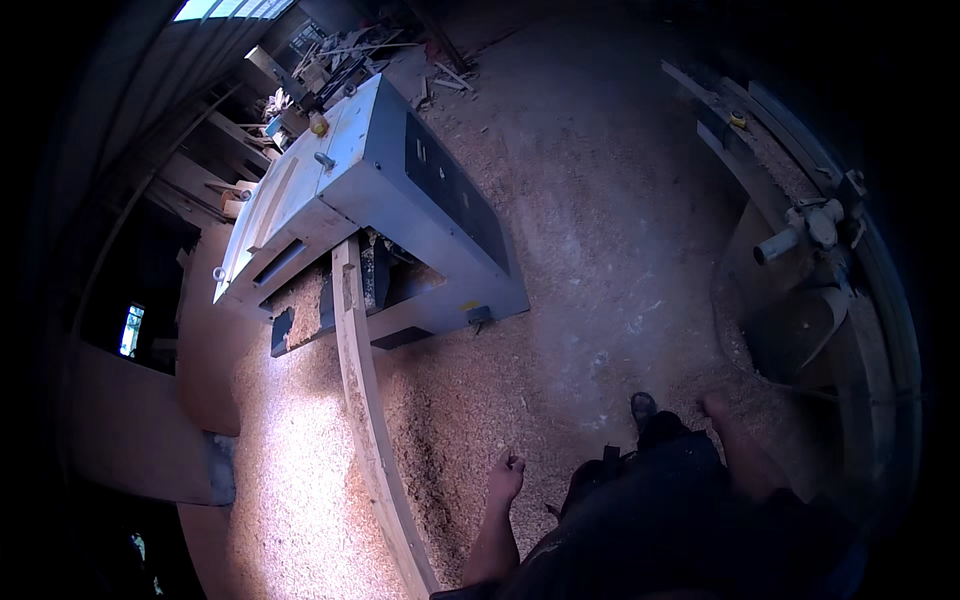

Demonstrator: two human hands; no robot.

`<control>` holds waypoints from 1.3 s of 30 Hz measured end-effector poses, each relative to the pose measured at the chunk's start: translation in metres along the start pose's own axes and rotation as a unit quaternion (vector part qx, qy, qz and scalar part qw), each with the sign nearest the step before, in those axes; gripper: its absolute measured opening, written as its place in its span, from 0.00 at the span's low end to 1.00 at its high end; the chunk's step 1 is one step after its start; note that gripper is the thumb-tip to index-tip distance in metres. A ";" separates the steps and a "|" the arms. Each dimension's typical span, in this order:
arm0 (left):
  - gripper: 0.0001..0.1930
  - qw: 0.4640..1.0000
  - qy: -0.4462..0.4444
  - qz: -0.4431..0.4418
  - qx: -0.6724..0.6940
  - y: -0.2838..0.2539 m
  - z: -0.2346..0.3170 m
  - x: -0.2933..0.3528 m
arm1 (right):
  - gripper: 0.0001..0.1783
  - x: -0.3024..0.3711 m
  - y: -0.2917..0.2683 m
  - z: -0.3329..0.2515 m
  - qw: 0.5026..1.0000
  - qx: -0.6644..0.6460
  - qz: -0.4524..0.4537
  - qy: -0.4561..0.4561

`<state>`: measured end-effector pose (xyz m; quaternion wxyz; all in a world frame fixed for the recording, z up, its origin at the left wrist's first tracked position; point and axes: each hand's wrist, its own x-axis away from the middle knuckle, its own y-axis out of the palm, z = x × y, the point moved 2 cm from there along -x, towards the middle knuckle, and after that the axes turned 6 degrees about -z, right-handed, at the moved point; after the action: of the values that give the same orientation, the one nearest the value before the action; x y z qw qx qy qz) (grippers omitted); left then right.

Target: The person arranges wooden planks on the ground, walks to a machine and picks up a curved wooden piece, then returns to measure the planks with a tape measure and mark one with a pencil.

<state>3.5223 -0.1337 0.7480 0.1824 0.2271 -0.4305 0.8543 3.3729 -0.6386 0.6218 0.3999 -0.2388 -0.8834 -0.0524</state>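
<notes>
Left hand (pixel 507 477) hangs near timber (pixel 362 390) jutting from grey machine (pixel 380 190)

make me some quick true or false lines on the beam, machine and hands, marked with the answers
1. The beam reaches the machine. True.
2. The left hand grips the beam. False: it is apart from it, to its right.
3. Shavings lie on the floor. True.
4. The machine is bright red. False: it is pale grey with a dark panel.
5. The right hand is farther from the beam than the left. True.
</notes>
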 end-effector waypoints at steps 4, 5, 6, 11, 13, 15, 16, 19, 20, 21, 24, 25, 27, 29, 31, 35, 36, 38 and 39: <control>0.34 0.987 -0.112 -0.113 -0.013 0.018 0.012 -0.035 | 0.14 -0.065 0.012 -0.290 0.977 -0.113 -0.036 -0.179; 0.35 0.980 -0.175 -0.087 0.031 0.031 -0.043 -0.048 | 0.14 -0.087 0.034 -0.343 0.969 -0.132 -0.063 -0.201; 0.35 0.975 -0.204 -0.066 0.059 0.043 -0.039 -0.054 | 0.14 -0.107 0.038 -0.389 0.964 -0.132 -0.085 -0.216; 0.33 0.915 0.001 -0.201 -0.351 0.049 -0.089 -0.144 | 0.16 -0.188 0.125 -0.559 0.927 -0.189 -0.213 -0.245; 0.33 0.917 -0.016 -0.200 -0.345 0.032 -0.072 -0.192 | 0.17 -0.217 0.157 -0.586 0.922 -0.207 -0.246 -0.216; 0.32 0.915 -0.027 -0.230 -0.331 0.035 -0.043 -0.215 | 0.19 -0.253 0.179 -0.607 0.935 -0.182 -0.258 -0.159; 0.32 0.912 -0.033 -0.243 -0.329 0.031 -0.024 -0.218 | 0.20 -0.272 0.191 -0.630 0.936 -0.180 -0.267 -0.145; 0.31 0.947 -0.255 0.005 0.195 -0.067 0.143 -0.301 | 0.24 -0.327 0.212 -0.685 0.935 -0.181 -0.275 -0.134; 0.31 0.947 -0.212 0.072 0.231 -0.081 0.141 -0.324 | 0.26 -0.336 0.240 -0.710 0.925 -0.176 -0.306 -0.140; 0.31 0.944 -0.153 0.095 0.276 -0.101 0.167 -0.342 | 0.27 -0.352 0.258 -0.743 0.919 -0.168 -0.323 -0.151; 0.31 0.924 -0.079 0.187 0.323 -0.163 0.269 -0.394 | 0.33 -0.400 0.321 -0.853 0.896 -0.129 -0.367 -0.213; 0.31 0.916 -0.072 0.218 0.328 -0.173 0.295 -0.405 | 0.34 -0.419 0.342 -0.893 0.887 -0.123 -0.377 -0.237; 0.30 0.894 -0.106 0.260 0.349 -0.166 0.314 -0.424 | 0.36 -0.465 0.389 -0.967 0.863 -0.123 -0.403 -0.280; 0.28 0.877 -0.163 0.305 0.334 -0.141 0.320 -0.424 | 0.36 -0.493 0.438 -1.029 0.846 -0.125 -0.418 -0.307; 0.25 0.804 -0.348 0.344 0.339 -0.094 0.333 -0.400 | 0.36 -0.495 0.498 -1.089 0.829 -0.122 -0.437 -0.327; 0.20 0.730 -0.495 0.259 0.393 -0.012 0.381 -0.381 | 0.36 -0.520 0.588 -1.161 0.795 -0.100 -0.505 -0.321; 0.19 0.712 -0.515 0.246 0.409 0.011 0.395 -0.374 | 0.36 -0.522 0.616 -1.164 0.777 -0.088 -0.544 -0.304; 0.17 0.657 -0.563 0.236 0.442 0.070 0.437 -0.334 | 0.32 -0.519 0.642 -1.156 0.796 -0.058 -0.571 -0.194; 0.17 0.620 -0.591 0.237 0.459 0.106 0.468 -0.313 | 0.33 -0.478 0.621 -1.152 0.805 -0.061 -0.567 -0.165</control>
<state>3.8368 -0.6123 0.7544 -0.4478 0.6277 -0.0366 0.6358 4.7171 -0.6004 0.9884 0.1317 0.2753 -0.9092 -0.2833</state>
